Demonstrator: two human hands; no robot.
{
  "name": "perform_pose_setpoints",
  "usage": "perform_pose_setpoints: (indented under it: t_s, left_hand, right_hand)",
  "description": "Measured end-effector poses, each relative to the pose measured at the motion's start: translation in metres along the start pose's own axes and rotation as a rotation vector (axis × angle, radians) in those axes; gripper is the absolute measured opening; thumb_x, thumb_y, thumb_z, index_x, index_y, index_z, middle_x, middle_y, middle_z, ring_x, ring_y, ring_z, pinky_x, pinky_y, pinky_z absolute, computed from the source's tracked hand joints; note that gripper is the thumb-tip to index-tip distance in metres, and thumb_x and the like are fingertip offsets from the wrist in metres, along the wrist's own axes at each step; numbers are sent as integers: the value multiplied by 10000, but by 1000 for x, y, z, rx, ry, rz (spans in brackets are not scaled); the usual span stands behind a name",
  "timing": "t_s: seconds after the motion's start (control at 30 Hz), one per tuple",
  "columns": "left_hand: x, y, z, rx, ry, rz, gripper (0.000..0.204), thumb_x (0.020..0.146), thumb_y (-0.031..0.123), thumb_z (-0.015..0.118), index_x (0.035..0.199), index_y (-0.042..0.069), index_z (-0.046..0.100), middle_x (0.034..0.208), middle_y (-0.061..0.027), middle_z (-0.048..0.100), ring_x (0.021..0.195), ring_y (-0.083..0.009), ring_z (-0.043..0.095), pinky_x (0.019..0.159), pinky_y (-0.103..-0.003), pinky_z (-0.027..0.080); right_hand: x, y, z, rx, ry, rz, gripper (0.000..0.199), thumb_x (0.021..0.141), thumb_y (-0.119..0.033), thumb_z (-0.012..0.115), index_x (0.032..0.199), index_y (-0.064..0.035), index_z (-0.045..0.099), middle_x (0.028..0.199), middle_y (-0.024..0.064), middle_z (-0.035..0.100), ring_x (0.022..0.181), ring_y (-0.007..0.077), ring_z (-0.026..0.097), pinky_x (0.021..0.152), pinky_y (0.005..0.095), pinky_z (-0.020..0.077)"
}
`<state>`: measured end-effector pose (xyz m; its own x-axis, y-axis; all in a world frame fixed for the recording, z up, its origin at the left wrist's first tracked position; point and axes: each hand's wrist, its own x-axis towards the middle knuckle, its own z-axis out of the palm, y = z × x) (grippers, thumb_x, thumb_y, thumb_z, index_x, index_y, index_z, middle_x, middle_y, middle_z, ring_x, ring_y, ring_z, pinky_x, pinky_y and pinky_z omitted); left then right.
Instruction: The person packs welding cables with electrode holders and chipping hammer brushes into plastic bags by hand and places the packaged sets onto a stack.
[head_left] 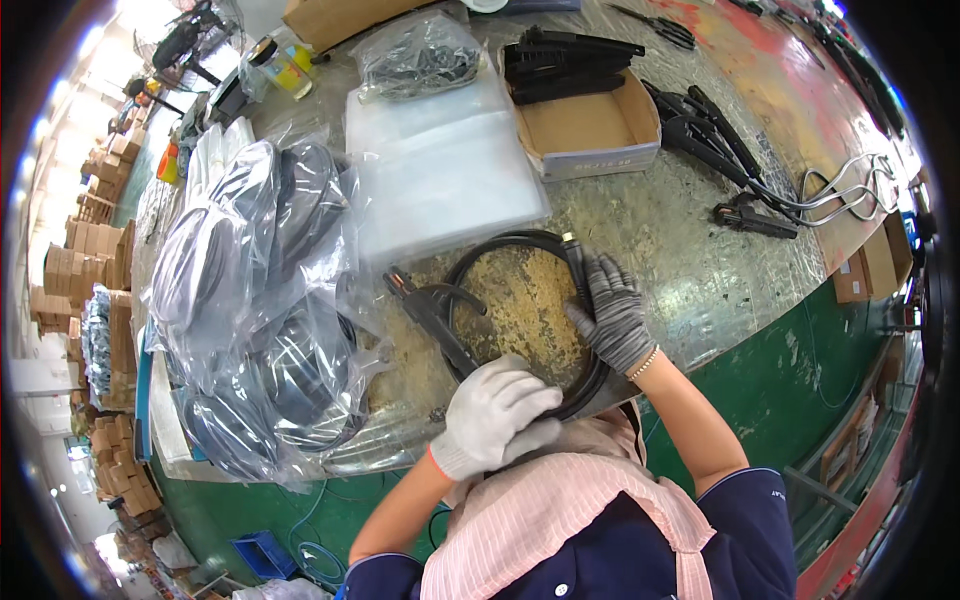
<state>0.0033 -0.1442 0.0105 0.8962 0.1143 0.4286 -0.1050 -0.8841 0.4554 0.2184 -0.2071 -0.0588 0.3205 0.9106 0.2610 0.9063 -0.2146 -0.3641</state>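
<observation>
A black welding cable [478, 257] lies in a round coil on the table before me. An electrode holder [432, 318] with a curved lever sits at its left side, and a brass-tipped connector [575, 262] points away at its right. My left hand [500, 412], in a white glove, is closed over the near left part of the coil; its thumb is blurred and its fingers hide the cable beneath. My right hand [615, 312], in a grey striped glove, grips the coil's right side just below the connector, fingers along the outside and thumb across the inside.
Bagged coiled cables [250, 300] are piled at the left. Flat clear plastic bags [440, 180] lie beyond the coil. An open cardboard box [590, 130] holds black parts. More electrode holders [710, 140] and a black clamp [755, 217] lie at right. The table edge [740, 335] is nearby.
</observation>
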Motion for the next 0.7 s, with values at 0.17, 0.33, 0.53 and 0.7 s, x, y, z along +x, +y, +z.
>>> perform_pose_setpoints:
  t_s: [0.17, 0.33, 0.53, 0.7]
  left_hand:
    - [21, 39, -19, -563, -269, -299, 206, 751, 114, 690, 953, 109, 649, 739, -99, 609, 687, -316, 595, 627, -405, 456]
    - [29, 59, 15, -737, -93, -83, 410, 778, 123, 623, 1182, 65, 596, 695, -66, 560, 631, -290, 559, 571, -392, 428]
    - [55, 77, 17, -587, -143, -17, 354, 898, 236, 504, 1216, 117, 602, 572, -47, 515, 519, -245, 543, 513, -367, 420]
    - [75, 77, 16, -589, -216, -98, 298, 916, 264, 513, 1198, 229, 602, 534, -58, 503, 451, -248, 532, 450, -372, 413]
  right_hand:
    - [15, -8, -5, -57, -16, -176, 629, 794, -266, 654, 1377, -103, 485, 1368, 84, 498, 1247, 296, 470, 1070, 460, 339]
    - [18, -8, -11, 33, -56, -192, 586, 790, -263, 663, 1346, -142, 523, 1347, 70, 509, 1246, 284, 454, 1054, 453, 350]
    - [20, -8, -16, 40, -76, -179, 571, 797, -263, 659, 1340, -144, 530, 1345, 69, 509, 1232, 285, 460, 1049, 460, 345]
    - [23, -11, -16, 66, -71, -190, 573, 786, -273, 674, 1331, -161, 537, 1344, 76, 509, 1227, 297, 462, 1050, 463, 342]
